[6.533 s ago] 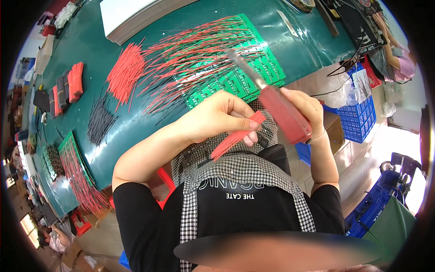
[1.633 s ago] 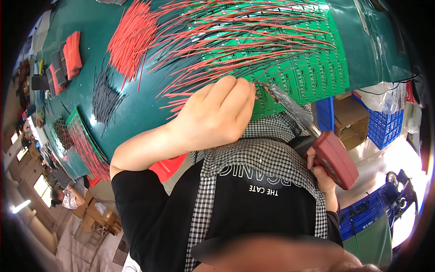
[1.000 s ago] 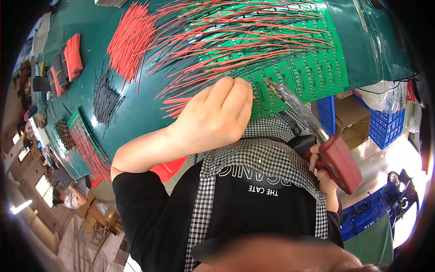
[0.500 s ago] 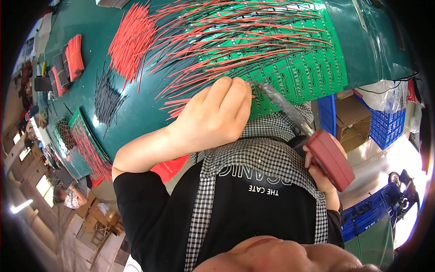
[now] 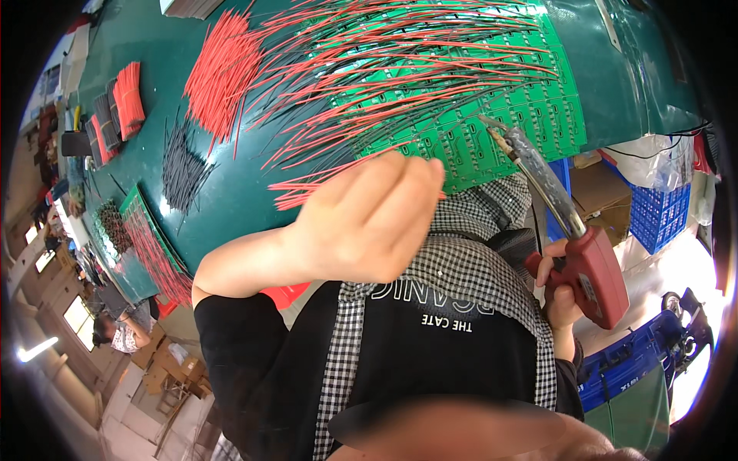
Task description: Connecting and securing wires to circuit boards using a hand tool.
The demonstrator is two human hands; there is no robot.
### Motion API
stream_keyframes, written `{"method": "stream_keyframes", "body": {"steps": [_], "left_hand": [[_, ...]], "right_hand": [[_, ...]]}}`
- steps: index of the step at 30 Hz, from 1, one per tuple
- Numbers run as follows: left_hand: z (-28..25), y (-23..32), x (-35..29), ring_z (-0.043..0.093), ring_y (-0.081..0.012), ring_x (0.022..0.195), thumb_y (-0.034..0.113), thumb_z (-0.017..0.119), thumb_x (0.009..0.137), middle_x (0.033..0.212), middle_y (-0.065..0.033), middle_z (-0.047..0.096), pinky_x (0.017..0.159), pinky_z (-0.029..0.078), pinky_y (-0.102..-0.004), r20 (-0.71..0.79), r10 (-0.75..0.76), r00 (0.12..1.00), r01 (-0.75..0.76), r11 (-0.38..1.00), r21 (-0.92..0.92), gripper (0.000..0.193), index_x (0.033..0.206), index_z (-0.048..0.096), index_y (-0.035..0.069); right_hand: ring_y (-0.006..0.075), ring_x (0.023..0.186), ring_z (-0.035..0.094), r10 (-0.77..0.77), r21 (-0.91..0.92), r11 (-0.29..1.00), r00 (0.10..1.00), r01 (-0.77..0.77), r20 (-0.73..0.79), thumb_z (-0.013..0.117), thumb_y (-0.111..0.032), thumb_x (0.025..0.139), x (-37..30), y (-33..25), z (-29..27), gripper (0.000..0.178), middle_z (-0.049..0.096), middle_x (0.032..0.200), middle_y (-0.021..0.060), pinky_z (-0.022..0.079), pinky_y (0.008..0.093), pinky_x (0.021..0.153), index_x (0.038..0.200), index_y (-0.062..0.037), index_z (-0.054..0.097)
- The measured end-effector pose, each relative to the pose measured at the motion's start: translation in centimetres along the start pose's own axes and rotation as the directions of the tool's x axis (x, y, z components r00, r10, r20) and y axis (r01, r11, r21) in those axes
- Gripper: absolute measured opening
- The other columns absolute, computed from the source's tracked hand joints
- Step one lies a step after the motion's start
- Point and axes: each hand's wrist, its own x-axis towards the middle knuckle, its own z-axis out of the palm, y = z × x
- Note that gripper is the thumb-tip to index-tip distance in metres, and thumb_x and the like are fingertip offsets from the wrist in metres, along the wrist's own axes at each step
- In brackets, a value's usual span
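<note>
My left hand (image 5: 361,219) is closed over the near edge of the green circuit boards. Red wires (image 5: 296,192) emerge on its left and a small red end shows beyond its fingertips, so it appears to hold wire; the pinch itself is hidden. Gripped by its red pistol handle, a soldering gun (image 5: 592,280) is in my right hand (image 5: 560,296). Its long metal barrel slants up and left, with the tip over the green circuit board panel (image 5: 530,127). Rows of red and black wires (image 5: 400,84) fan across the boards.
A heap of red wires (image 5: 223,77) and a pile of black wires (image 5: 183,169) lie on the green table (image 5: 254,207). Bundled wires (image 5: 128,100) sit further left. A blue crate (image 5: 659,211) and a cardboard box (image 5: 600,188) stand at right. Another person (image 5: 127,330) is far left.
The soldering gun has moved right, its tip now away from my left hand. My left hand has shifted slightly nearer to me and right, still closed.
</note>
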Motion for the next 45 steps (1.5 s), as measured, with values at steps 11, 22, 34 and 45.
{"method": "stream_keyframes", "body": {"steps": [11,22,34,45], "left_hand": [[2.0,-0.9,1.1,0.053,-0.0161,0.070,0.006,0.064,0.068,0.079,-0.0067,0.054,0.051,0.044,-0.0217,0.152,0.048,0.987,-0.040,0.998,-0.054,0.020,0.084,0.064,-0.005],[1.9,-1.1,1.0,0.053,-0.0150,0.070,0.005,0.063,0.066,0.081,-0.0060,0.053,0.051,0.043,-0.0213,0.141,0.012,0.990,-0.001,0.997,-0.076,0.019,0.082,0.063,-0.004],[1.8,-1.0,1.1,0.053,-0.0158,0.072,0.007,0.063,0.064,0.083,-0.0068,0.055,0.052,0.044,-0.0226,0.155,0.025,0.988,-0.018,0.999,-0.046,0.021,0.082,0.062,-0.004],[1.6,-0.2,1.9,0.060,-0.0217,0.073,0.007,0.063,0.059,0.083,-0.0095,0.058,0.060,0.052,-0.0302,0.163,-0.075,0.984,0.093,0.990,-0.105,0.035,0.092,0.066,-0.004]], "right_hand": [[0.0229,0.078,0.066,-0.058,-0.434,0.891,0.982,0.133,0.181,0.074,-0.018,0.073,-1.3,3.0,-3.5,0.047,0.065,0.101,0.0156,0.053,0.0308,0.067,0.111,0.0054,0.058],[0.0312,0.092,0.068,-0.070,-0.378,0.914,0.974,0.148,0.214,0.080,-0.030,0.070,-0.3,2.3,-3.0,0.069,0.066,0.106,0.0190,0.053,0.0369,0.080,0.120,0.0090,0.053],[0.0203,0.067,0.065,-0.062,-0.206,0.975,0.990,0.088,0.130,0.079,-0.025,0.072,-0.4,1.6,-1.8,0.074,0.067,0.095,0.0161,0.051,0.0287,0.062,0.127,0.0109,0.046],[0.0189,0.067,0.064,0.026,-0.122,0.992,0.990,-0.009,0.141,0.076,-0.021,0.072,-0.1,1.0,-2.4,0.073,0.066,0.099,0.0157,0.050,0.0284,0.060,0.130,0.0086,0.043]]}}
